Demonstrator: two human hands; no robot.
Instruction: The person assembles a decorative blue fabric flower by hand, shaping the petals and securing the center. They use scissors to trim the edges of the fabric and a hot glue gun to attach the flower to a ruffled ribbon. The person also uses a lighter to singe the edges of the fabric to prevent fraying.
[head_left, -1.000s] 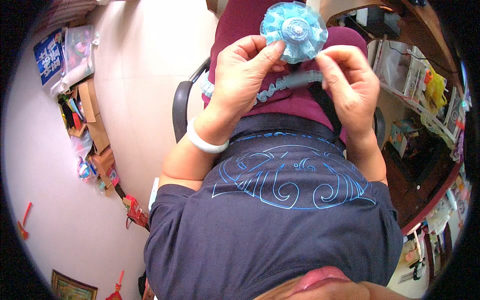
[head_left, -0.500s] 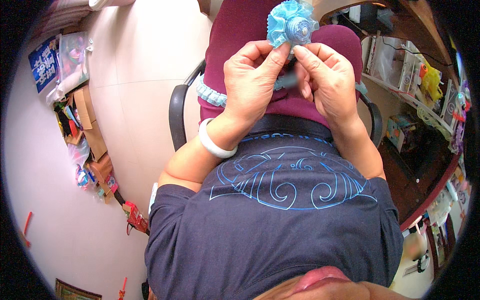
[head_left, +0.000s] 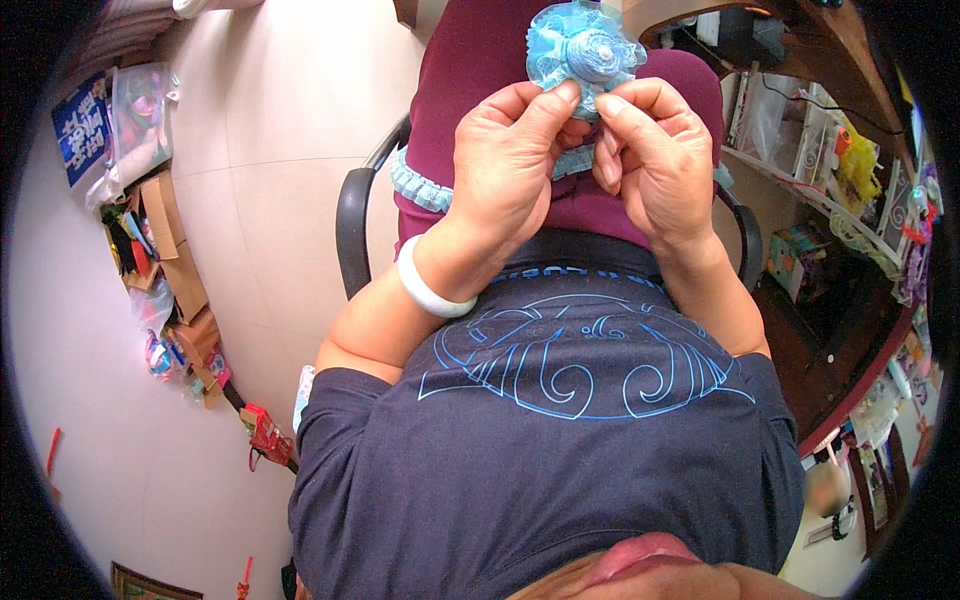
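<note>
Over my lap I hold up a light-blue fabric flower (head_left: pixel 592 50) with a ruffled sheer edge and a coiled blue centre with a pale bead. My left hand (head_left: pixel 510 150) pinches its lower edge between thumb and fingers. On the other side of that edge, my right hand (head_left: pixel 660 150) pinches it too, thumb on top and fingers curled below. The back of the flower is hidden. A light-blue ruffled trim (head_left: pixel 420 185) lies across my maroon trousers beneath both hands, partly covered by them.
I sit on a chair with black armrests (head_left: pixel 352 230). To the right stands a dark wooden desk (head_left: pixel 815 370) with a white shelf rack (head_left: pixel 800 150) and a small box. Cardboard boxes (head_left: pixel 180 250) and plastic bags line the wall at the left.
The flower has tilted and turned slightly to the left. My right fingers have curled in closer below the flower, and the pinching fingertips have shifted a little.
</note>
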